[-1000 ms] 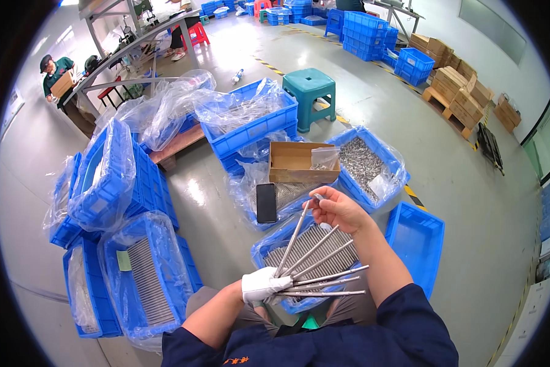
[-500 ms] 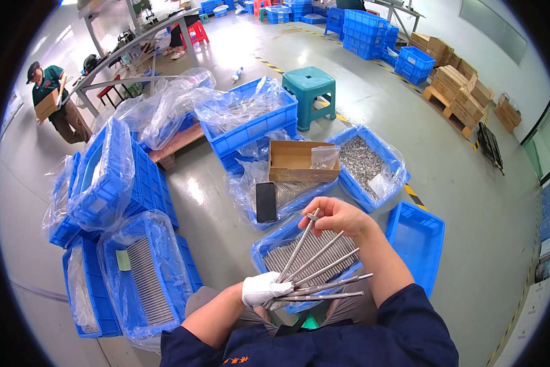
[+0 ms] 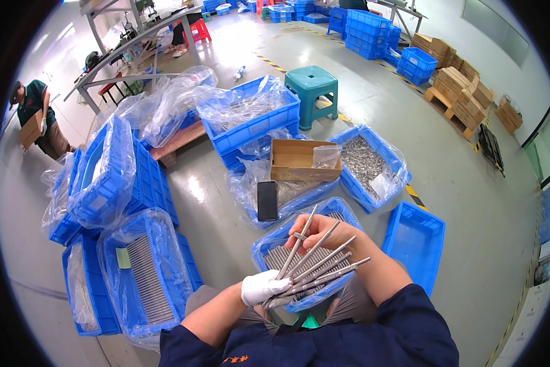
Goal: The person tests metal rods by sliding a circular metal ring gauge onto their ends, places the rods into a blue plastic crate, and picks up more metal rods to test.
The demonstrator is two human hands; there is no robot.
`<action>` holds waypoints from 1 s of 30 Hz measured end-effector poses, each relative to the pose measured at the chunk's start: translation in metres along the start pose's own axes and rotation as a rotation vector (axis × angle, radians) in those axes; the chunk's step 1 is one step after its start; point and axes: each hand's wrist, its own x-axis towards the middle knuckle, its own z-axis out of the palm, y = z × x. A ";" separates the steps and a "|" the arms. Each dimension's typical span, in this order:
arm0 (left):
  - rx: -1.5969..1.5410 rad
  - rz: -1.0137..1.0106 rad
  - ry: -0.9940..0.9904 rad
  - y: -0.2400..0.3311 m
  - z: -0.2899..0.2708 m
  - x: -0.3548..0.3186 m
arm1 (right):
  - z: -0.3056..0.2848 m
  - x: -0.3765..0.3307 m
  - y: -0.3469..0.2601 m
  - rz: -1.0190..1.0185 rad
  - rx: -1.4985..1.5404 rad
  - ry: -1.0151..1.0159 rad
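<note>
My left hand [image 3: 265, 289], in a white glove, is closed around the lower ends of several thin metal rods [image 3: 325, 268] that fan out up and to the right. My bare right hand [image 3: 316, 231] pinches a small metal ring [image 3: 300, 237], which appears to sit around the leftmost rod partway below its tip. Whether the fingers also touch that rod, I cannot tell. Beneath both hands is a plastic-lined blue crate [image 3: 350, 215] with rows of similar rods in it, partly covered by my hands and the bundle.
Beyond lie a black phone [image 3: 267, 201], an open cardboard box [image 3: 296, 173] and a blue crate of small metal parts [image 3: 361, 160]. A blue bin [image 3: 413, 241] stands to the right. Stacked crates [image 3: 155, 189] are at left. A person [image 3: 36, 119] carries a carton farther off.
My right hand has moved down toward my left hand, and the ring now sits lower along the rod. The rod bundle has shifted and tilted slightly. The person at far left has moved leftward.
</note>
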 end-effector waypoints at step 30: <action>0.140 0.659 1.027 -0.034 0.006 -0.130 | -0.093 -0.031 -0.030 -0.344 0.320 0.327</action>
